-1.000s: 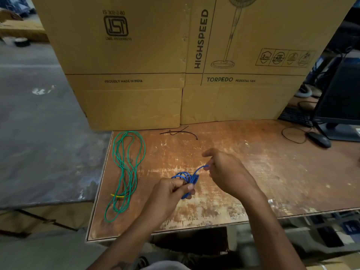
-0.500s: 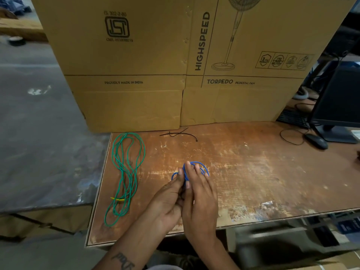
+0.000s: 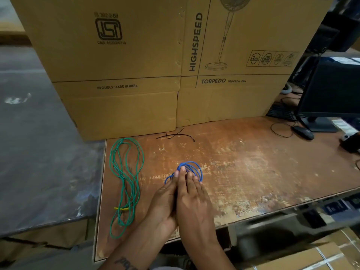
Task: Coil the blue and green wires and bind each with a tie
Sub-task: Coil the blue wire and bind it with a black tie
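Note:
A small blue wire (image 3: 191, 166) coil lies on the worn wooden table (image 3: 253, 164), its loops showing past my fingertips. My left hand (image 3: 165, 199) and my right hand (image 3: 194, 201) lie side by side with straight fingers, pressed against the coil; most of it is hidden under them. The green wire (image 3: 127, 179) lies apart in long loose loops near the table's left edge, with a yellow tie (image 3: 121, 208) round its lower part. Two thin black ties (image 3: 175, 135) lie crossed at the back of the table.
Large cardboard fan boxes (image 3: 120, 65) stand along the back edge. A monitor (image 3: 331, 90), a keyboard (image 3: 280, 113) and a black mouse (image 3: 303, 132) sit at the far right. The table's left edge drops to the grey floor (image 3: 39, 152).
A second ago my right hand pulled the blue wire's end while my left gripped the bundle. Both hands have since closed together flat on the coil.

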`<state>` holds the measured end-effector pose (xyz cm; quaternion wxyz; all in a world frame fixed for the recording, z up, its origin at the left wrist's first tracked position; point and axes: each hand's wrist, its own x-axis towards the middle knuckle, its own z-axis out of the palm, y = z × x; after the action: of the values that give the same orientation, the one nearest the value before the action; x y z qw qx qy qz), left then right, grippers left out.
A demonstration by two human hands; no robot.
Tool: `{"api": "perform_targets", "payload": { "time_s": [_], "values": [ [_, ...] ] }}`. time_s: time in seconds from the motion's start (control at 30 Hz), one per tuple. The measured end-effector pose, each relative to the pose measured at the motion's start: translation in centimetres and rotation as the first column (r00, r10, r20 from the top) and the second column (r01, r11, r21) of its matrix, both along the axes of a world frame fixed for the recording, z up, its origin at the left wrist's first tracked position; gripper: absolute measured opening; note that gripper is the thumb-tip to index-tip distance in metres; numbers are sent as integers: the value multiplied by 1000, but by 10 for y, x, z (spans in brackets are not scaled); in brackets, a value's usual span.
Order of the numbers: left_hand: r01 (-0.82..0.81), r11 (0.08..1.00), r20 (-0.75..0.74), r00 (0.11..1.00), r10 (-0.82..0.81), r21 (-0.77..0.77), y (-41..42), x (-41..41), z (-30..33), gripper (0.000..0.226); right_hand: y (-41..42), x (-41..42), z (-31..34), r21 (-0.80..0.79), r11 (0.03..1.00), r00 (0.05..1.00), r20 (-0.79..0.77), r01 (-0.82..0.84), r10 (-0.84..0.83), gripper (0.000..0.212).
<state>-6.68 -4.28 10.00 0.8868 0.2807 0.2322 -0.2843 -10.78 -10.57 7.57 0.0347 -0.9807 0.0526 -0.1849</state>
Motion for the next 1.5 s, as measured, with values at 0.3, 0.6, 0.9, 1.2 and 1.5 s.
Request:
{"api": "perform_targets", "payload": {
  "time_s": [0.3, 0.6, 0.9, 1.2, 1.5],
  "values": [
    [131, 985, 156, 977, -147, 113, 15, 4, -3, 34, -5, -3, 1, 116, 990, 997, 19, -81, 79, 67],
    [-291, 659, 692, 526, -495, 693, 31, 2, 5, 18, -53, 19, 19, 699, 715, 983, 137, -6, -125, 39],
    [123, 874, 684, 575, -449, 470, -13, 48, -17, 53, -99, 18, 53, 946, 274, 958, 95, -172, 272, 36],
    [43, 996, 549, 832, -75, 72, -75, 49, -24, 49, -152, 54, 35, 993, 46, 973, 100, -112, 208, 31],
    [-199, 778, 517, 836, -182, 596, -106, 49, -8, 44, -173, 62, 27, 790, 585, 960, 18, -185, 279, 41]
  ]
}}
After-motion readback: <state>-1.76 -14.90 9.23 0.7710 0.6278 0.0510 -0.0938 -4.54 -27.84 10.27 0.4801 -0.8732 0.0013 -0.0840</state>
